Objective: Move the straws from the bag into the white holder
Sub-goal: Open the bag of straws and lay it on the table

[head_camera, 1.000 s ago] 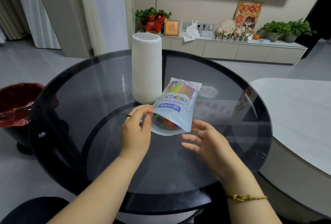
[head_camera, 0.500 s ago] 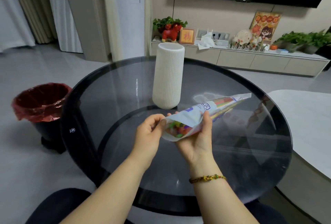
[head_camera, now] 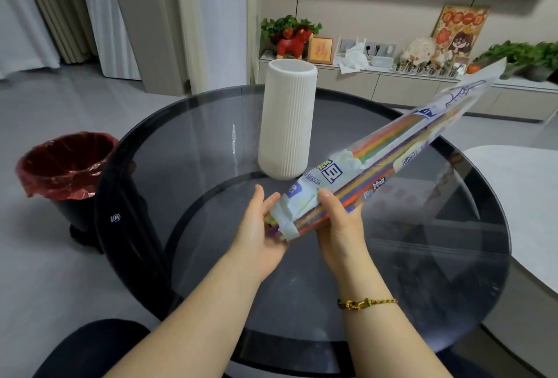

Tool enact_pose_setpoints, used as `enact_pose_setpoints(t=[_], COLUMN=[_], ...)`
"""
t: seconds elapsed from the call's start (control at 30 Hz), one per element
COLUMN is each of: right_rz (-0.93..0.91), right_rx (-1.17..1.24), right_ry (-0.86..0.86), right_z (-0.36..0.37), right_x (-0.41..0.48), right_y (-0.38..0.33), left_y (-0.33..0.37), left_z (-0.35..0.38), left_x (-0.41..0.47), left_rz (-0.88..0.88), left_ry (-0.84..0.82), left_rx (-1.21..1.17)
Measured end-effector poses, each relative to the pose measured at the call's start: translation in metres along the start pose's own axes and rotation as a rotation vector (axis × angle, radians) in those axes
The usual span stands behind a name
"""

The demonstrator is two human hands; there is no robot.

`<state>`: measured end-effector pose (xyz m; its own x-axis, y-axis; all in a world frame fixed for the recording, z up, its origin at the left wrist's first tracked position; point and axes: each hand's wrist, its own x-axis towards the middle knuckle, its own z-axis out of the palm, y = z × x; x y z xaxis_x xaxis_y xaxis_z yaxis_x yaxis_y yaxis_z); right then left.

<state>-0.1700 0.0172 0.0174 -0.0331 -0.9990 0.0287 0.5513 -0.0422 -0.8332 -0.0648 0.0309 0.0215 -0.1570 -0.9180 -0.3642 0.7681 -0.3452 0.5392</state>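
Straws (head_camera: 389, 143) all sit inside the bag (head_camera: 374, 166); none in the white holder (head_camera: 287, 124) at far centre. Right hand (head_camera: 341, 226) grips the bag's near end; left hand (head_camera: 259, 229) fingers, loosely curled, cup its mouth. Pulling out and transfer remain.

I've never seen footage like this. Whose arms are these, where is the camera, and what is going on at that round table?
No machine here: a person wears a camera on the head, looking forward and down, so you see their own two arms. The right hand grips a long bag of coloured straws, tilted up and away to the right. The left hand cups the bag's near end, where straw tips peek out. On the dark glass table stands a tall white ribbed holder, upright and open at the top. A bin with a red liner sits on the floor to the left.
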Motion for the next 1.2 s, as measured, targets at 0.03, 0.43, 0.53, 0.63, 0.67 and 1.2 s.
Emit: enact_pose_setpoints(t=[0.03, 0.43, 0.53, 0.63, 0.67, 1.2], right_rz=[-0.003, 0.042, 0.083, 0.139, 0.172, -0.391], right_rx=[-0.011, 0.148, 0.154, 0.157, 0.142, -1.628], right_ry=[-0.011, 0.080, 0.024, -0.010, -0.016, -0.155], right_z=[0.000, -0.005, -0.004, -0.006, -0.007, -0.006], right_x=[0.000, 0.002, -0.002, -0.008, -0.012, -0.004], right_y=[-0.001, 0.003, 0.007, 0.007, 0.006, -0.016], left_y=[0.000, 0.010, 0.014, 0.016, 0.019, 0.049], left_z=[0.000, -0.012, -0.015, -0.016, -0.017, -0.035], left_x=[0.001, -0.005, -0.008, -0.007, -0.007, 0.000], left_rz=[-0.005, 0.052, 0.102, 0.185, 0.213, 0.344], left_ry=[0.005, 0.121, 0.129, 0.162, 0.169, 0.023], left_rx=[0.019, 0.226, 0.356, 0.430, 0.456, 1.430])
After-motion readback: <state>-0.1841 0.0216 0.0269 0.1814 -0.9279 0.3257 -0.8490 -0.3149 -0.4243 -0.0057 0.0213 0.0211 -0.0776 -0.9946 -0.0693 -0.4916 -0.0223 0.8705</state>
